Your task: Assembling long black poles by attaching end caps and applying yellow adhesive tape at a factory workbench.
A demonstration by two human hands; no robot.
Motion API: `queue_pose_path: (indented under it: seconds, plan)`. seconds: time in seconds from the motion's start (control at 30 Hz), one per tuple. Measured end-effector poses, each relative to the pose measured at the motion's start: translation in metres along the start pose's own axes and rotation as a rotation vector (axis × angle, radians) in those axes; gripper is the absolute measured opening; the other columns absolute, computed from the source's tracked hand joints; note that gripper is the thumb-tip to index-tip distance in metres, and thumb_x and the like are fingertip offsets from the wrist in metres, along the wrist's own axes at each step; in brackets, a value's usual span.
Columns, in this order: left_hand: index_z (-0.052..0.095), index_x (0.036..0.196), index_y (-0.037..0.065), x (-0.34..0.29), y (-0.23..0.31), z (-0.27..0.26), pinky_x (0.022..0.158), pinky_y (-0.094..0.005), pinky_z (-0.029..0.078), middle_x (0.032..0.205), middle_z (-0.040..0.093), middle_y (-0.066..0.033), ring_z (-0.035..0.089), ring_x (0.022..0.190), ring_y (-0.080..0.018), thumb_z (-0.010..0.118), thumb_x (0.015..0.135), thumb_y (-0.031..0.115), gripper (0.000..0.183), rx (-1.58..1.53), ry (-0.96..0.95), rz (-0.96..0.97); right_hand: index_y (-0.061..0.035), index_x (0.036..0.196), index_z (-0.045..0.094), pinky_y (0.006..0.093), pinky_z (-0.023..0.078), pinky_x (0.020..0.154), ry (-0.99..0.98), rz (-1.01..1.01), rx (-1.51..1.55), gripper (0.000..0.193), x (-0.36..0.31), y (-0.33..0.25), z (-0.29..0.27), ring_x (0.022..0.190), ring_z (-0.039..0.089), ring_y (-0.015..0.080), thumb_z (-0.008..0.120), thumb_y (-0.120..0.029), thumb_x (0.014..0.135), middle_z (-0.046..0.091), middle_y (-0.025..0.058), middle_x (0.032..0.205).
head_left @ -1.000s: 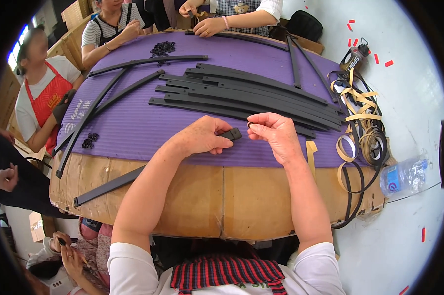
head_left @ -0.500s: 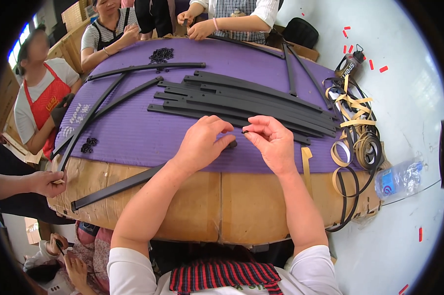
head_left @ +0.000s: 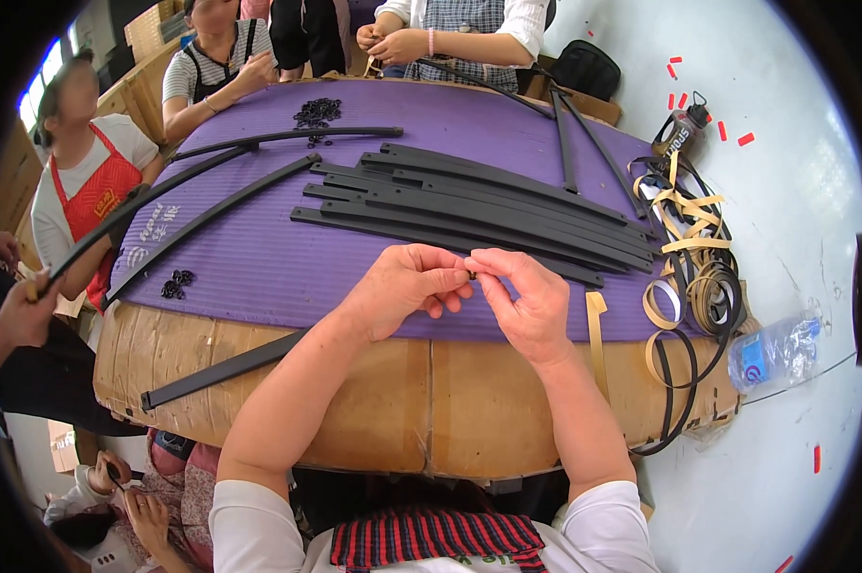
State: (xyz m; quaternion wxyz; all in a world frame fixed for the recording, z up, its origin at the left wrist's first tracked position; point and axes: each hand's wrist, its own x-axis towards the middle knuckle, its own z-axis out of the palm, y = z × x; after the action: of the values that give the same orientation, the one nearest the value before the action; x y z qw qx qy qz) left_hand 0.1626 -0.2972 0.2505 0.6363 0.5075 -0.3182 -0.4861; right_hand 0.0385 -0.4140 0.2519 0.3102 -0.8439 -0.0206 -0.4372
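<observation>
My left hand (head_left: 414,288) and my right hand (head_left: 528,304) meet over the near edge of the purple mat (head_left: 268,304). Both pinch a small dark piece (head_left: 472,275) between thumb and fingertips; its exact kind is too small to make out. A single black bar (head_left: 225,371) lies slanted on the cardboard below, its upper end hidden by my left forearm and hand. Just beyond my fingers, a pile of flat black bars with holes near their ends (head_left: 469,205) rests on the mat.
Small black parts lie in two heaps (head_left: 317,113) (head_left: 176,284) on the mat. To the right are tangled tan and black strips (head_left: 700,258), a dark bottle (head_left: 681,129) and a clear plastic bottle (head_left: 773,351). Co-workers stand along the far and left sides; a hand (head_left: 22,310) holds a bar.
My left hand has shifted right and down to meet my right hand at the small piece. At the left, a co-worker's hand has raised the end of a black bar off the mat.
</observation>
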Motion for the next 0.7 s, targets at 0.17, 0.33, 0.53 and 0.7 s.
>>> queue_pose_path:
  seconds: [0.17, 0.33, 0.53, 0.7]
  plan:
    - [0.062, 0.086, 0.002, 0.002, 0.003, 0.0, 0.051, -0.0197, 0.043, 0.075, 0.061, -0.0043, 0.056, 0.061, -0.0088, 0.06, 0.082, 0.015, 0.013, -0.022, 0.009, -0.021, -0.0027, 0.089, 0.061, 0.024, 0.05, 0.067, -0.002, -0.02, 0.009, 0.023, 0.004, -0.001, -0.001, 0.075, 0.061, 0.0149, 0.058, 0.011, 0.071, 0.064, 0.0065, 0.084]
    - [0.06, 0.084, 0.0, 0.002, 0.001, 0.002, 0.056, -0.0212, 0.047, 0.075, 0.061, -0.0063, 0.058, 0.064, -0.0111, 0.061, 0.08, 0.013, 0.014, -0.079, 0.089, -0.015, -0.0029, 0.091, 0.061, 0.024, 0.049, 0.067, -0.019, -0.004, 0.006, 0.022, 0.003, 0.001, 0.004, 0.076, 0.061, 0.0146, 0.057, 0.009, 0.072, 0.063, 0.0064, 0.085]
    - [0.057, 0.084, -0.001, 0.005, -0.003, 0.004, 0.058, -0.0215, 0.048, 0.074, 0.06, -0.0062, 0.058, 0.065, -0.0113, 0.06, 0.079, 0.006, 0.009, -0.057, 0.224, 0.112, 0.0, 0.09, 0.06, 0.0243, 0.048, 0.063, 0.015, 0.394, 0.292, 0.012, -0.003, 0.007, 0.006, 0.073, 0.059, 0.0119, 0.059, -0.006, 0.079, 0.063, 0.007, 0.082]
    - [0.057, 0.082, -0.002, 0.008, -0.013, 0.003, 0.056, -0.0205, 0.047, 0.072, 0.059, -0.0045, 0.056, 0.063, -0.0084, 0.058, 0.077, 0.004, 0.008, 0.101, 0.238, 0.229, 0.0011, 0.086, 0.061, 0.0213, 0.046, 0.061, -0.128, 0.578, 0.338, 0.012, -0.002, 0.009, 0.003, 0.068, 0.056, 0.0081, 0.06, -0.009, 0.08, 0.062, 0.0041, 0.075]
